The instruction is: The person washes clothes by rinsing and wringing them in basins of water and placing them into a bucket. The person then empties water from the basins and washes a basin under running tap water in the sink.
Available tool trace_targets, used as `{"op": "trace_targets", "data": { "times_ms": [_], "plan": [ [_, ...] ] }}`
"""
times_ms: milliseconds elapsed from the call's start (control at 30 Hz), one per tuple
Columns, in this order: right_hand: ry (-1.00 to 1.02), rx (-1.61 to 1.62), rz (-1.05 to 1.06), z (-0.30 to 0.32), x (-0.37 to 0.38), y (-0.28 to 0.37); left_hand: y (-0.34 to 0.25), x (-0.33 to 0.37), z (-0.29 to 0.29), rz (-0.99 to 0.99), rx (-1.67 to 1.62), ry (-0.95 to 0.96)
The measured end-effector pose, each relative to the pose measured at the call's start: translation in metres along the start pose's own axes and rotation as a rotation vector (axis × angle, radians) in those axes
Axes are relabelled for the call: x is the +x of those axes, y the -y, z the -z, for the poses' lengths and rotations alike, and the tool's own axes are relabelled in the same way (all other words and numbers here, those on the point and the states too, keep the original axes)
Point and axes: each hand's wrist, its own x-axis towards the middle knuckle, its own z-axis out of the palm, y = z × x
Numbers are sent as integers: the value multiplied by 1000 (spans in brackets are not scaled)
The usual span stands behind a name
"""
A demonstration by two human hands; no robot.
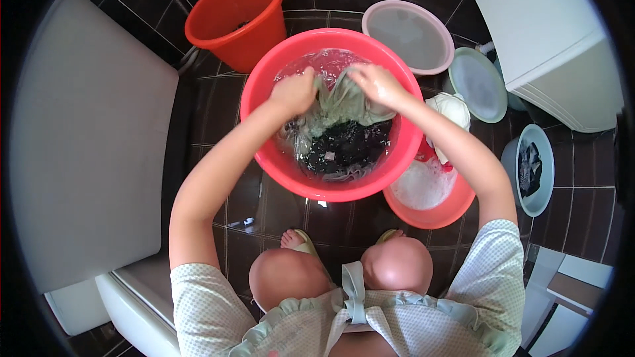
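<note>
A large pink-red basin [324, 190] of water stands in front of me. My left hand [296, 92] is closed on one side of a pale grey-green cloth garment [347, 102]. My right hand [378, 84] grips the same garment a little to the right. Its upper part is bunched between both hands at the water's surface, and the rest trails in the water. Nearer to me in the basin floats dark black clothing [347, 145], soaked, with a small pale tag on it. Neither hand touches the dark clothing.
A red bucket [238, 46] stands at the far left. An orange-red basin [433, 219] of suds with white cloth [451, 114] is at right. Beyond are a pink-rimmed basin [410, 36], a pale lidded-looking basin [477, 84] and a blue basin [508, 162] holding dark cloth. A white appliance [542, 33] stands far right.
</note>
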Motion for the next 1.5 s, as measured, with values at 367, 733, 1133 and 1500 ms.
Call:
{"op": "trace_targets", "data": {
  "times_ms": [367,733,1133,1500],
  "plan": [
    [-223,404,210,73,9,112,-67,-41,157,-449,-1030,-73],
    [-139,944,437,171,18,216,-67,-16,-3,-209,-1108,-116],
    [214,487,-115,125,-65,66,-32,-45,32,34,-1758,-179],
    [54,572,138,-21,-47,47,-73,-59,69,-20,-1822,-206]
  ]
}}
